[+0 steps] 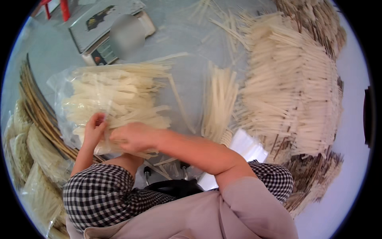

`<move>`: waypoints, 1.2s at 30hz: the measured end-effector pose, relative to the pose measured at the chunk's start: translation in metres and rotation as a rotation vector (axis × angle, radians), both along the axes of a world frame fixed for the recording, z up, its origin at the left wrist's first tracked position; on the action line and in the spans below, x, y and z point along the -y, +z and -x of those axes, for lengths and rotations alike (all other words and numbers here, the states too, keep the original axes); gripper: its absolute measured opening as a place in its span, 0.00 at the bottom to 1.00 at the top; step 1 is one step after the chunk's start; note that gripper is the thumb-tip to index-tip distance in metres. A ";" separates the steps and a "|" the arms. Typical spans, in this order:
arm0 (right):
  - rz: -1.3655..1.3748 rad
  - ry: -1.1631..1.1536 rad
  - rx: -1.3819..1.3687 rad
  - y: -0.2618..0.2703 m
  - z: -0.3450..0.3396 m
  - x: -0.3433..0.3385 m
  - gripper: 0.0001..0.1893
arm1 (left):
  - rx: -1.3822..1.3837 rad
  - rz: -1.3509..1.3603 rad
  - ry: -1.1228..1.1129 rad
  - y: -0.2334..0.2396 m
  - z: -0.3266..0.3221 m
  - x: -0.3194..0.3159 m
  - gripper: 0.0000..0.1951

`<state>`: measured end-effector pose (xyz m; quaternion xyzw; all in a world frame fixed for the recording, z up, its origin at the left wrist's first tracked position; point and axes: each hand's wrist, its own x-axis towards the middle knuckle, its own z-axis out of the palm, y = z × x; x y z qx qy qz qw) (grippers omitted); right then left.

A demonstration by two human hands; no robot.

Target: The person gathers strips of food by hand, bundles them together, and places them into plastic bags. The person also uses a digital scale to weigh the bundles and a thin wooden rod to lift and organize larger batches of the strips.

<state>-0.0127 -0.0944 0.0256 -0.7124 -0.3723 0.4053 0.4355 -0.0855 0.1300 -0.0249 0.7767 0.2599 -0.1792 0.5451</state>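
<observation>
Pale, flat dried strips lie in a wide pile before me, their left ends in clear plastic. My left hand is at the pile's lower left, thumb and fingers curled close together by the plastic; whether they pinch it cannot be told. Just to its right, my right hand is blurred, its fingers bent over the near strips; what it holds is hidden. A separate upright bundle of pale strips lies right of the pile. Clear plastic bags lie below that bundle, beside my right forearm.
A weighing scale stands at the upper left, partly behind a blurred patch. Long brown canes and bagged bundles lie on the left. A large stack of pale strips rises on the right. Red stool legs show at top left.
</observation>
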 end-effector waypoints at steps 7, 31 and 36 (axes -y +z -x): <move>0.503 -1.486 0.635 -0.083 -0.067 0.288 0.48 | 0.138 0.136 0.001 -0.026 0.002 0.003 0.12; 1.029 -0.857 0.270 -0.112 -0.051 0.205 0.62 | 0.113 -0.474 -0.274 0.041 -0.051 0.033 0.24; 0.728 -0.943 0.117 -0.092 -0.053 0.214 0.58 | 0.004 0.039 0.048 0.038 -0.057 0.012 0.16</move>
